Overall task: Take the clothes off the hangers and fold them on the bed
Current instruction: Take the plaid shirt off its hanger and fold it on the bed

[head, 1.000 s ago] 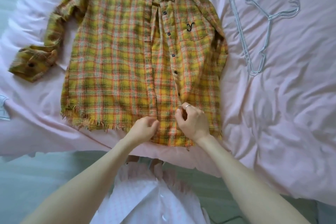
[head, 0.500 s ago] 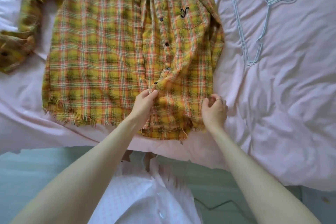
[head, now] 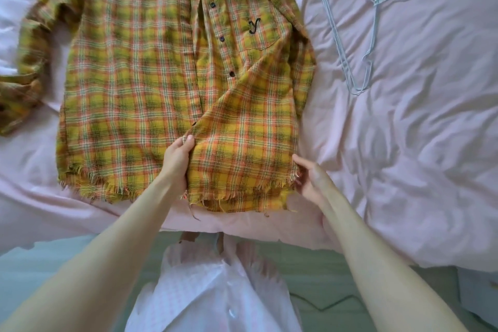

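A yellow, orange and green plaid button-up shirt with a frayed hem [head: 129, 83] lies front-up on the pink-sheeted bed [head: 417, 170], its hem along the bed's near edge and its collar toward the far edge. One sleeve trails toward the bed's left edge. The left hand [head: 176, 159] rests near the middle of the hem, its fingers [head: 188, 141] clamped on the edge of the button-side front panel, which is turned over diagonally to show its inner face. The right hand [head: 310, 178] is at the hem's right corner, fingers apart and touching the frayed edge, gripping nothing. A bare pale-blue wire hanger [head: 373, 21] lies flat toward the bed's far right, apart from the shirt.
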Demonstrator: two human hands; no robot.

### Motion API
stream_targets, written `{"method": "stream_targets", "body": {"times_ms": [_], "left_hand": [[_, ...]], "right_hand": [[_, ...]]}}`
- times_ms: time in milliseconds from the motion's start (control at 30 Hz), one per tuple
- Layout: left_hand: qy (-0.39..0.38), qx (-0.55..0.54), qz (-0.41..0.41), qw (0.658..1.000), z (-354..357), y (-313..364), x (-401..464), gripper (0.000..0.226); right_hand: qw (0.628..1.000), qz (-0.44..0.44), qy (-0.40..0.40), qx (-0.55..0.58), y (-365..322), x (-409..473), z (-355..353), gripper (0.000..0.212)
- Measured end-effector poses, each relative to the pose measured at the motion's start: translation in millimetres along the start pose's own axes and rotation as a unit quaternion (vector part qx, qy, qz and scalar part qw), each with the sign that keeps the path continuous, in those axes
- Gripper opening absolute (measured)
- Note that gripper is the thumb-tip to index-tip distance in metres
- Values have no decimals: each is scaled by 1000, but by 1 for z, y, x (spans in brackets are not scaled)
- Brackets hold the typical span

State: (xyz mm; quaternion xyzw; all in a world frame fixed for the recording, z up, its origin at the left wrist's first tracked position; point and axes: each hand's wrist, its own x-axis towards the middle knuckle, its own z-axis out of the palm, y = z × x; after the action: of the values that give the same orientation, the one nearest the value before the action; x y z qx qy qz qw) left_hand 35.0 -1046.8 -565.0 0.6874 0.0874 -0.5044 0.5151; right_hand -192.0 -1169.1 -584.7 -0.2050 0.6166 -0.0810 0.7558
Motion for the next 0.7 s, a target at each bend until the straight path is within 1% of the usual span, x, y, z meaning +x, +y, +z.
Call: {"method": "stream_targets", "body": {"times_ms": [33, 67, 100, 133, 233, 300, 333, 367, 433, 467, 533, 567, 600, 633, 667, 700], "left_hand": [[2, 3, 9, 1000, 0, 0, -1, 15], [2, 7, 16, 1000, 0, 1, -1, 15], [2, 14, 22, 1000, 1, 1, -2, 14], [-1, 21, 26, 999, 3, 0, -3, 14], [-5, 44, 20, 999, 8, -2, -6, 17], [-3, 52, 9, 999, 10, -4, -8, 17], [1, 54, 3, 999, 11, -5, -9, 16], [5, 53, -2, 999, 11, -5, -9, 17], [12, 44, -10, 999, 12, -5, -8, 17], [13, 40, -13, 999, 12, -4, -8, 18], [13, 37, -16, 999, 11, -3, -8, 19], [11, 38, -15, 999, 10, -2, -8, 19], [9, 40, -12, 999, 9, 0, -9, 20], [8, 43, -8, 999, 9, 2, -9, 20], [9, 49, -4, 999, 8, 4, -9, 19], [13, 55, 2, 998, 7, 6, -9, 18]], "right_hand": [[1000, -3, -4, 8, -3, -1, -1, 49], [1000, -17, -3, 13, -6, -2, -2, 37], [999, -33, -3, 17, -8, -2, -5, 21], [999, -51, 9, 15, -9, -3, -9, 12], [994, -99, 50, -2, -8, -5, -17, 10], [987, -115, 83, -75, -1, -7, -18, 14], [980, -120, 88, -129, 4, -9, -18, 23], [971, -125, 76, -189, 8, -11, -17, 36], [940, -162, 30, -298, 20, -14, -16, 67], [910, -185, 23, -371, 27, -12, -15, 82], [825, -195, 57, -527, 38, -8, -13, 108], [794, -190, 83, -572, 42, -5, -12, 112], [780, -198, 110, -583, 45, -1, -8, 108], [776, -218, 140, -575, 47, 2, -5, 96], [778, -245, 172, -552, 47, 3, -1, 78], [789, -254, 208, -519, 43, 4, 1, 61]]}}
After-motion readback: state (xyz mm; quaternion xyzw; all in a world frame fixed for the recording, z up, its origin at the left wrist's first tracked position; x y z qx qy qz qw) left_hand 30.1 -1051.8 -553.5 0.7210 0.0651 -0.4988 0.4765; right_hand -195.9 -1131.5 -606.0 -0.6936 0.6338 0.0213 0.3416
